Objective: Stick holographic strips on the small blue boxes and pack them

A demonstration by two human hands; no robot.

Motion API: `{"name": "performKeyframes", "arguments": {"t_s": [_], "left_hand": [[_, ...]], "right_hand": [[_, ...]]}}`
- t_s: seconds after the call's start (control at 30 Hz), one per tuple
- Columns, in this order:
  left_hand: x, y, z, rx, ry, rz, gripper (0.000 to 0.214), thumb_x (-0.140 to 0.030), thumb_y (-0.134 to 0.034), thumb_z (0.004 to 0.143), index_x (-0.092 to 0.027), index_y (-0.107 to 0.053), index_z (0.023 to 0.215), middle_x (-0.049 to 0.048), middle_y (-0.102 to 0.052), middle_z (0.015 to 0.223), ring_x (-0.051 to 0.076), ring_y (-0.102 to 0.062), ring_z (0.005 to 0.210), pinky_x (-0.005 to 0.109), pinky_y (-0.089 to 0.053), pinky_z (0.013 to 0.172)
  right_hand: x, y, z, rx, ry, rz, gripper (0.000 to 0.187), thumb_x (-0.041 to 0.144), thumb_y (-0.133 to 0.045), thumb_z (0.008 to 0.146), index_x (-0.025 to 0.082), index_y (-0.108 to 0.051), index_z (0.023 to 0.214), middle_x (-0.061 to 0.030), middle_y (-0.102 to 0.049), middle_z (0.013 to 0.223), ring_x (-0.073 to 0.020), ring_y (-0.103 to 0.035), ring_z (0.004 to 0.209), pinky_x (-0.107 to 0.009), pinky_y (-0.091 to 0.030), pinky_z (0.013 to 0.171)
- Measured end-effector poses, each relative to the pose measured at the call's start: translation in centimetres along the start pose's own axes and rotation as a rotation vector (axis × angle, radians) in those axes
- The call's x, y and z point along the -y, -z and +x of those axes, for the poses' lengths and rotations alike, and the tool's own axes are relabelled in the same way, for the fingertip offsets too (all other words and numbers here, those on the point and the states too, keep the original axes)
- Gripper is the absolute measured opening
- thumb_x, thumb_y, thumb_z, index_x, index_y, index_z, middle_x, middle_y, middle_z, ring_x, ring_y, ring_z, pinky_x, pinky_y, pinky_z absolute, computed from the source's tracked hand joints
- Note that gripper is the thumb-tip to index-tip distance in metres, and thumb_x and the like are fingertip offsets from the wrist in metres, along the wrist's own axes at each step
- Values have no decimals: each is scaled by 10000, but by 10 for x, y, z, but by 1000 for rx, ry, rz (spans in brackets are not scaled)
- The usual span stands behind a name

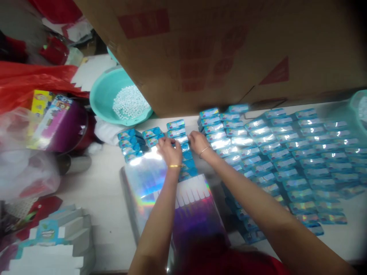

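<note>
My left hand [171, 151], a gold bangle at its wrist, has its fingers curled at the left end of a small blue box [182, 139] with a shiny window. At the box's right end, the bent fingers of my right hand [198, 143] are closed against it; a thin bracelet is on that wrist. More blue boxes [187, 164] stand in a short row just below, some showing a round cut-out. Shiny holographic sheets [146, 175] lie under my left forearm, with a row of white tabs [192, 191] over them. Motion blurs the fingertips.
A large cardboard carton [183, 57] walls off the back. Many windowed blue boxes [292, 152] fill the right side. A teal basin [100, 95] holds small white pieces; another basin [355, 110] is at right. Flat white cartons [46, 256] are stacked lower left.
</note>
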State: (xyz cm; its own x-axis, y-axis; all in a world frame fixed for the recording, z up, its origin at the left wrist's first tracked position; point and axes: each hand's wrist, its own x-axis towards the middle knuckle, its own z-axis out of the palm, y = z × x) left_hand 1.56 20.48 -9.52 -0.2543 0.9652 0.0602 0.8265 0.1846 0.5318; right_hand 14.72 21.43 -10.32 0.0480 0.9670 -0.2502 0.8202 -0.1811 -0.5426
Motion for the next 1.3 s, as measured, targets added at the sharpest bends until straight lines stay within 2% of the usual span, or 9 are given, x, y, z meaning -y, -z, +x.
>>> {"name": "performKeyframes", "arguments": {"t_s": [0.1, 0.23, 0.37, 0.47, 0.63, 0.73, 0.83, 1.0, 1.3], "left_hand": [[4, 9, -1, -12, -32, 48, 267, -273, -596, 771, -185, -630, 1021, 121, -563, 1058, 312, -493, 1025, 438, -375, 864], [11, 23, -10, 109, -253, 171, 397, -155, -445, 847, -258, -604, 1195, 115, -543, 1237, 309, -456, 1104, 445, -361, 867], [11, 22, -17, 240, -345, 273, 409, -145, -401, 874, -280, -598, 1206, 98, -484, 1376, 332, -412, 1161, 482, -361, 867], [16, 27, -13, 285, -395, 216, 423, -122, -397, 866, -265, -585, 1218, 104, -462, 1400, 330, -406, 1194, 505, -356, 904], [69, 94, -15, 388, -468, -30, 312, -233, -402, 922, -189, -591, 1166, 111, -611, 1157, 230, -539, 1068, 382, -403, 912], [109, 144, -37, 549, -447, 19, 231, -307, -453, 920, -199, -635, 1012, 62, -662, 973, 200, -589, 934, 342, -410, 854], [136, 167, -65, 629, -418, 185, 206, -299, -485, 909, -212, -629, 1027, 54, -658, 952, 203, -591, 908, 345, -382, 814], [141, 163, -94, 557, -516, 375, 209, -238, -452, 925, -225, -644, 1008, 53, -635, 873, 212, -555, 857, 379, -331, 800], [146, 154, -134, 294, -575, 408, 213, -158, -506, 883, -244, -627, 1036, 71, -652, 1035, 234, -532, 936, 403, -320, 818]], "right_hand": [[-8, -11, -10, -103, -23, 180, 312, 187, -394, 914, 99, -536, 1177, -131, -665, 1004, -221, -610, 921, -303, -444, 813], [-17, -30, -28, -217, 143, 376, 396, 182, -320, 912, 142, -565, 1220, -110, -654, 1021, -212, -596, 954, -331, -464, 866], [-23, -41, -28, -54, 160, 353, 478, 130, -333, 859, 136, -548, 1286, -87, -646, 885, -201, -594, 792, -319, -492, 773], [-21, -29, -27, 42, 96, 218, 433, 121, -364, 842, 100, -591, 1210, -112, -653, 864, -233, -584, 769, -347, -482, 748], [18, 0, -71, -259, 278, 142, 331, 232, -333, 949, 136, -558, 1172, -135, -601, 1046, -251, -536, 954, -373, -422, 855], [59, -12, -118, -125, 505, 96, 266, 246, -356, 967, 171, -612, 973, -98, -596, 930, -232, -504, 909, -354, -389, 832], [88, -48, -156, 84, 611, 10, 228, 188, -401, 952, 173, -618, 883, -82, -587, 881, -218, -479, 857, -328, -367, 763], [89, -94, -173, 167, 582, -77, 210, 107, -429, 924, 155, -623, 861, -85, -578, 883, -217, -459, 865, -320, -349, 753], [93, -90, -168, 192, 491, -7, 202, 129, -428, 928, 149, -611, 844, -97, -572, 881, -221, -462, 858, -319, -364, 779]]}}
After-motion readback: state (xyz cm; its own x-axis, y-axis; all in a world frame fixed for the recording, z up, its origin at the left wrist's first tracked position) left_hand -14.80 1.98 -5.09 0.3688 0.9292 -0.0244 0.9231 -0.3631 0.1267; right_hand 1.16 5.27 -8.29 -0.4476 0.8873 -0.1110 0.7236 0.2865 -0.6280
